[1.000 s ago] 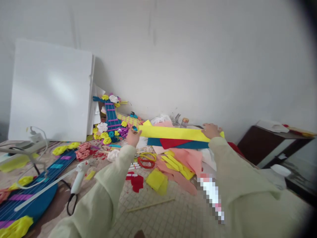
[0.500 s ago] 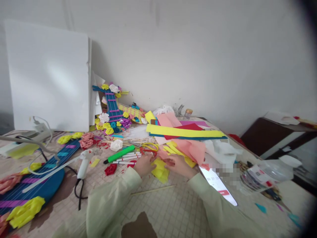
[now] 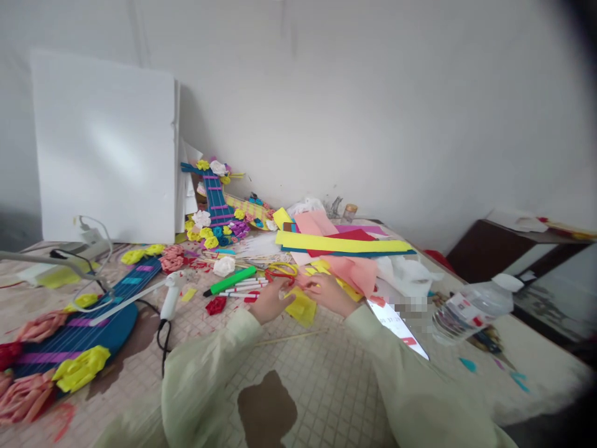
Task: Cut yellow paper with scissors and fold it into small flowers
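A yellow piece of crepe paper lies between my two hands, low over the table. My left hand is at its left edge, thumb and fingers apart, the thumb tip beside the paper. On the other side, the bent fingers of my right hand grip the paper's upper right edge; their tips are partly hidden. Just beyond the hands lie scissors with red and yellow handles. To the left are several white markers, a large green marker and a red paper flower.
Crepe paper strips are piled behind the hands. A phone and a plastic bottle stand to the right. At left are a hot glue gun with its cord and a flower-decorated blue guitar shape. A thin stick lies in front.
The left hand's thumb and fingers have spread away from the yellow paper. The right hand stays at its upper edge. The whole view has shifted slightly.
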A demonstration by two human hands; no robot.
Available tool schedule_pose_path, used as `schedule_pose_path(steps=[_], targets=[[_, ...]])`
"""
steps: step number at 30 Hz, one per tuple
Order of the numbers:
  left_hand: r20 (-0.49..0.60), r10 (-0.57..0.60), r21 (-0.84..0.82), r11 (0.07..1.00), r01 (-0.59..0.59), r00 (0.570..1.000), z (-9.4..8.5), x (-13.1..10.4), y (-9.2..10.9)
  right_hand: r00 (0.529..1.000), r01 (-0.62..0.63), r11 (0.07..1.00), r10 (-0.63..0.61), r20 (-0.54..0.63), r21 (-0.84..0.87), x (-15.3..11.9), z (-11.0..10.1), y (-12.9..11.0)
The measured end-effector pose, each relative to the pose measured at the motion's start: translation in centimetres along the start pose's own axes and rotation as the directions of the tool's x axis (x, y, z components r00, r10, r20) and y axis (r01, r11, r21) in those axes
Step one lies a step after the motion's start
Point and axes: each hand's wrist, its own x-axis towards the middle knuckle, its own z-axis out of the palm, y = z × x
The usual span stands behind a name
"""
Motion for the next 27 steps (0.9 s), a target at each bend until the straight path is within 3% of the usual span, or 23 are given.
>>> schedule_pose_path(steps=[6, 10, 14, 16, 19, 22, 27], targets=[[-0.049, -0.027, -0.063, 0.998, 0.024, 0.998, -1.2, -1.7, 0.6, 0.999, -0.028, 0.999, 0.028, -0.018, 0.021, 0.8, 1.9, -0.3], [-0.102, -0.075, -0.099, 0.993, 0.065, 0.992, -2.5, -3.1, 1.3, 0.997, -0.026, 0.992, 0.034, -0.066, 0.125, 0.7, 0.9, -1.7], [-0.023, -0.218, -0.395, 0.898, 0.191, 0.976, -2.5, -3.3, 2.5, 0.997, 0.010, 0.968, 0.011, -0.079, 0.251, 0.0, -0.8, -4.4], [0.049, -0.271, -0.542, 0.802, 0.253, 0.961, -2.4, -3.3, 3.1, 0.998, 0.004, 0.914, 0.023, -0.062, 0.406, -0.4, -1.3, -5.6], [0.142, -0.277, -0.676, 0.675, 0.297, 0.950, -2.7, -3.6, 3.7, 0.996, -0.083, 0.720, 0.076, 0.041, 0.689, -0.7, -1.4, -6.5], [0.256, -0.300, -0.764, 0.520, 0.382, 0.919, -3.3, -4.3, 3.7, 0.988, -0.148, 0.581, 0.115, 0.099, 0.800, -0.6, -1.0, -6.5], [0.119, -0.408, -0.745, 0.566, 0.353, 0.905, -4.4, -4.8, 2.3, 0.969, -0.161, 0.576, 0.246, 0.018, 0.801, -0.1, 0.3, -6.4]])
